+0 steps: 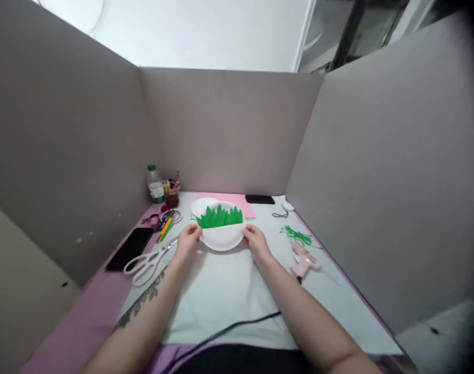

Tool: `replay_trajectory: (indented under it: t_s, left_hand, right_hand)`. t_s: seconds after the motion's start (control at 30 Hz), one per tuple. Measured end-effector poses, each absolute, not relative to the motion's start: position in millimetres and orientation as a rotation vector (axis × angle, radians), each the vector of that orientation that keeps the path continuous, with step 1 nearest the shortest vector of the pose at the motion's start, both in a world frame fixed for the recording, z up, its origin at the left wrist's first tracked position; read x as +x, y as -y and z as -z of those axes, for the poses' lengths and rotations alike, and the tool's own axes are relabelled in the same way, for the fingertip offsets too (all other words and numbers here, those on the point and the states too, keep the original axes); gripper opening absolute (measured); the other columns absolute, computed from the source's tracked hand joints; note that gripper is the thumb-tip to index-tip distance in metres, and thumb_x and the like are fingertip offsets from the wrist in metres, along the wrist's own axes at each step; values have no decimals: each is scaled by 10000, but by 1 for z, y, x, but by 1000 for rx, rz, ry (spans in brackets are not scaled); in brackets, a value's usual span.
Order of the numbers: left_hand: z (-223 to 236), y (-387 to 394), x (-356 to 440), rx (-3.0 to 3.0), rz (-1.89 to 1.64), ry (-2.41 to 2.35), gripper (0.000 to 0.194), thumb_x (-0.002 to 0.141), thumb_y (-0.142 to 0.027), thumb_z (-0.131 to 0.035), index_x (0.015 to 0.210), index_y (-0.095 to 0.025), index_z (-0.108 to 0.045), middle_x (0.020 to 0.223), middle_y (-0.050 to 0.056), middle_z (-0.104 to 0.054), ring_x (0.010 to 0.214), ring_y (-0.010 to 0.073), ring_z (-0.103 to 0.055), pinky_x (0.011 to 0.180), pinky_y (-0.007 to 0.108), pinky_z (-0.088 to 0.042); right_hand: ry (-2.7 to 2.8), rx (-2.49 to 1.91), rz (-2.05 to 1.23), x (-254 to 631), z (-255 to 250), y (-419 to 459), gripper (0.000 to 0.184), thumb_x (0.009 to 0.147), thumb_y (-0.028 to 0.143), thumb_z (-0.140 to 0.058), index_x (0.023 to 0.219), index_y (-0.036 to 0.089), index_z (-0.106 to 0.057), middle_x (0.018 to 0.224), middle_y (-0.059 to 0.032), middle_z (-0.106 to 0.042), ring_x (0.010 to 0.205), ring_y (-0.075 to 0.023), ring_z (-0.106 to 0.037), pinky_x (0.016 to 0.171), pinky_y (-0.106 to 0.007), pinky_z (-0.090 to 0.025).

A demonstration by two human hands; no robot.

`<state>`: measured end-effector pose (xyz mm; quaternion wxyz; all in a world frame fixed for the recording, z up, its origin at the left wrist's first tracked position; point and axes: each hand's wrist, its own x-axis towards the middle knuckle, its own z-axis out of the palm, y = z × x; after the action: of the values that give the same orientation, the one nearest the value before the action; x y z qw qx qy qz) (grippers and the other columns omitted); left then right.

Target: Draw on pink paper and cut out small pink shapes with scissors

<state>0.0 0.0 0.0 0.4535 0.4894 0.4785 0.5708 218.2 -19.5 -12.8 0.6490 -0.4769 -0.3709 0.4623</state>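
Holding: both hands at the paper plate (223,239), which stands tilted just nearside of the pink sheet (247,209) and hides part of it.
Plate, done: green paper blades (220,218) in place, pointed tips upward, rising behind the straight edge of the plain white lower half. Reads as a mostly assembled piece.
Plate, left over: cannot tell if the blades are fixed or only tucked in; white front bears no visible decoration. Any remaining work not evident.
Left hand (189,239): pinched on the plate's left rim, nearside and left of the pink sheet; some fingers hidden.
Right hand (256,240): matching pinch on the right rim, nearside of the pink sheet, by its right edge; far fingers out of sight.
Forearms: reaching forward from the near edge, converging toward the pink sheet, wrists roughly level with each other.
Second plate (201,205): white, lying over the pink sheet's left part.
Scissors (159,254): left and nearside of the pink sheet, white handles, neither hand using them.
Green strands (299,236): loose bunch, right and nearside of the pink sheet.
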Motion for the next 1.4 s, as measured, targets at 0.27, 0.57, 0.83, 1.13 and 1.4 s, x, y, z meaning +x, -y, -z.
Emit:
replay_trajectory:
  t_s: [0.27,0.57,0.83,1.13,1.4]
  left_hand:
    - [-3,2,-2,1150,-1373,-1214,215,550,-301,-654,675,-151,-565,552,-54,-500,463,72,-380,474,203,-260]
    - [-11,6,-3,1098,-1327,-1186,214,555,-302,-643,669,-154,-540,506,-72,-443,425,59,-324,431,200,-208]
    - [-6,5,-3,1082,-1255,-1169,246,567,-312,-664,704,-160,-527,516,-80,-409,427,53,-296,410,192,-185]
    - [-5,12,1,1499,-1076,-1381,223,703,-386,-570,702,-171,-511,517,-50,-469,464,93,-396,461,207,-261]
    - [2,8,-7,1889,-701,-1699,109,695,-196,-478,720,-190,-583,653,24,-629,612,168,-543,531,241,-303]
  right_hand:
    - [793,-1039,-1072,224,13,16,269,590,379,-722,747,180,-633,715,-21,-667,631,-163,-568,571,-253,-432]
    - [853,-1080,-1034,225,10,16,229,599,368,-667,653,180,-547,585,29,-569,538,-116,-491,539,-232,-398]
    - [915,-1228,-975,232,14,14,160,618,330,-562,615,184,-497,489,50,-473,455,-97,-425,456,-209,-349]
    - [1186,-1534,-805,244,24,6,188,678,249,-481,768,149,-613,583,-14,-605,544,-155,-550,502,-226,-400]
    - [1480,-1763,-600,249,18,-1,155,668,196,-552,743,147,-678,724,-75,-683,752,-214,-609,678,-253,-414]
